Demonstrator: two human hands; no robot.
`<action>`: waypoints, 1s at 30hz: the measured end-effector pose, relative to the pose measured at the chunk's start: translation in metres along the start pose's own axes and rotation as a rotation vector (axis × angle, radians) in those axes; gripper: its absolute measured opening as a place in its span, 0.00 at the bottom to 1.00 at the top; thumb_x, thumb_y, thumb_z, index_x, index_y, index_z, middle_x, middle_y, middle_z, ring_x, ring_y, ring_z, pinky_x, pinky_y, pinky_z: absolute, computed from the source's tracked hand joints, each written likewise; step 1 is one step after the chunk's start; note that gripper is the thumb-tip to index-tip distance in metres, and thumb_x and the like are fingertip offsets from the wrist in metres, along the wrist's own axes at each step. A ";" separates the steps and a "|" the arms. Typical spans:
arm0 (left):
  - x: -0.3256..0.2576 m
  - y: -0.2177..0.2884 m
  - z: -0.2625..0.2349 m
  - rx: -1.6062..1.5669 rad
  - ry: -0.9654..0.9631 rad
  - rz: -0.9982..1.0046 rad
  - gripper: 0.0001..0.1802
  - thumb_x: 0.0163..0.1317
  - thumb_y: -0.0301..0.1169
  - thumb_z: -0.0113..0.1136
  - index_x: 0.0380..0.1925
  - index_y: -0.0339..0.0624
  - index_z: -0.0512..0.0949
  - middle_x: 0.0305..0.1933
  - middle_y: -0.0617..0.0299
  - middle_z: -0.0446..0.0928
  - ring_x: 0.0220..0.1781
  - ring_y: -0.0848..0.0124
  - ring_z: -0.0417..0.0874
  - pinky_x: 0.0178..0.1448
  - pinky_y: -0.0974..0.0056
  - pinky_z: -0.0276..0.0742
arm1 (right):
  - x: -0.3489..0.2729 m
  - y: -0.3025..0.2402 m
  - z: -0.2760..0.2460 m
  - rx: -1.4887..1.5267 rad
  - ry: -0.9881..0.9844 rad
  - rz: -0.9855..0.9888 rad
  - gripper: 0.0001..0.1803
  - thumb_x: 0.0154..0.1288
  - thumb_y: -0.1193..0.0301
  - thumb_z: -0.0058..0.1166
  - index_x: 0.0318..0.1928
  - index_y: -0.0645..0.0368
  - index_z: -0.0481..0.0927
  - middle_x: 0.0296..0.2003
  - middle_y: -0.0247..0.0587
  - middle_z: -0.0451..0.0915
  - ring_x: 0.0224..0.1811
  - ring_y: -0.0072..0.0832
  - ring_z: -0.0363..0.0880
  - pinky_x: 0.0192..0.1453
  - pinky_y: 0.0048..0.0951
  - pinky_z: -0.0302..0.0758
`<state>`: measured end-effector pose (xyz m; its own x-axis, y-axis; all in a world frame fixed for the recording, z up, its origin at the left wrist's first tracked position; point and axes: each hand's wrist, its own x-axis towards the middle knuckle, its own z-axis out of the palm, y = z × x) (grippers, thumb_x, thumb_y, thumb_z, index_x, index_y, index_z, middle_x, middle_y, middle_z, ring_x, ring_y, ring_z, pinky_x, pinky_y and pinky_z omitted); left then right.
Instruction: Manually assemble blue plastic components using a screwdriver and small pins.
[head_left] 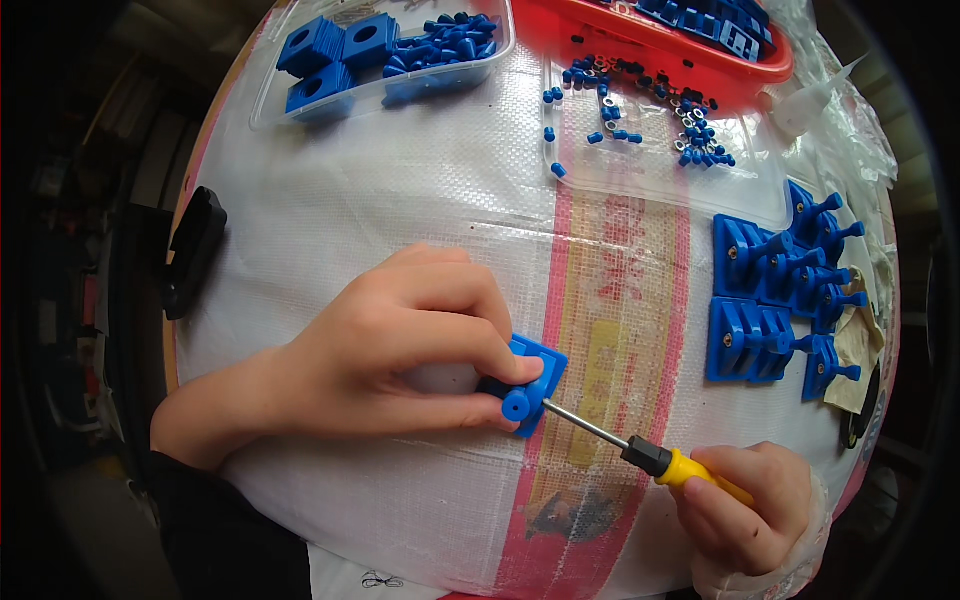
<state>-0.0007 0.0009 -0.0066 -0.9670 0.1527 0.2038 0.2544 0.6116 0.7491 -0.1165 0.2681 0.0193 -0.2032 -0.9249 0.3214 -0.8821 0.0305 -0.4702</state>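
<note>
Near the middle of the table, my left hand (420, 345) pinches a blue plastic part (548, 368) with a square base and a round knob that points toward me. Thumb and index finger press on it from either side, and they hide some of it. My right hand (755, 505) is closed around the yellow handle of a screwdriver (652, 456). Its thin metal shaft slants up to the left, and the tip touches the right side of the blue part. Whether the tip sits in a screw is too small to tell.
A clear tub (400, 95) at the back left holds blue square plates and knobs. Small blue pieces and metal nuts lie on a clear lid (650, 175) before a red basin (780, 65). Several similar blue assemblies (750, 335) stand at right. A black object (195, 250) lies at the left edge.
</note>
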 end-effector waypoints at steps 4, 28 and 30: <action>0.000 0.000 0.000 0.002 0.007 -0.004 0.14 0.40 0.34 0.74 0.28 0.46 0.83 0.26 0.68 0.73 0.28 0.75 0.71 0.33 0.70 0.60 | 0.000 0.001 0.000 -0.042 0.003 -0.044 0.21 0.38 0.80 0.63 0.38 0.56 0.77 0.30 0.47 0.77 0.16 0.26 0.68 0.18 0.23 0.61; 0.001 -0.001 -0.002 0.021 -0.049 0.024 0.15 0.41 0.35 0.73 0.30 0.45 0.82 0.27 0.66 0.74 0.29 0.74 0.73 0.34 0.69 0.60 | 0.004 0.015 0.001 0.330 -0.074 0.114 0.19 0.47 0.77 0.65 0.42 0.62 0.76 0.27 0.42 0.77 0.21 0.30 0.77 0.21 0.24 0.71; 0.001 0.000 -0.003 0.019 -0.057 0.026 0.14 0.41 0.36 0.73 0.30 0.46 0.82 0.27 0.66 0.74 0.29 0.74 0.72 0.34 0.69 0.59 | 0.004 0.014 0.003 0.325 -0.067 0.097 0.19 0.47 0.77 0.65 0.42 0.61 0.76 0.28 0.43 0.77 0.22 0.29 0.77 0.21 0.23 0.71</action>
<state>-0.0018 -0.0011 -0.0050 -0.9592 0.2122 0.1866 0.2799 0.6215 0.7317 -0.1285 0.2634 0.0113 -0.2414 -0.9468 0.2127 -0.6760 0.0068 -0.7369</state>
